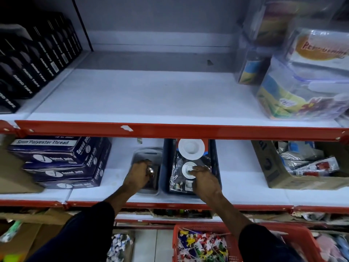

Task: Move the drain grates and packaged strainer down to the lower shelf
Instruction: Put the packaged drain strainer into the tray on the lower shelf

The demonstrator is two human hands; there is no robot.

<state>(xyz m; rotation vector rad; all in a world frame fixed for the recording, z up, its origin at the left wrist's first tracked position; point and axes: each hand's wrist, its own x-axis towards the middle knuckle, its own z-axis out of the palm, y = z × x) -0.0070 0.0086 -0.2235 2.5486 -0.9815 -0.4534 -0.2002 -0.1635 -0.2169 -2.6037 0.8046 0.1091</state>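
"Spun Polyester Thread" and "Speed poly" on the dark blue boxes (56, 159), lower shelf left; black boxes (35, 59) upper left read roughly "Emeto Tape", blurry; plastic-wrapped pack (319, 48) upper right has red lettering, illegible

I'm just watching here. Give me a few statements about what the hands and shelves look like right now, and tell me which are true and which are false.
1. Both hands are on the lower shelf. True.
2. The right hand rests on a plastic-wrapped packet in a dark blue tray. True.
3. The left hand is inside the red basket. False: it is in a clear tray beside the blue one.
4. The middle of the upper shelf is stacked with grates. False: that stretch is bare.
5. A white round strainer lies at the back of the blue tray. True.
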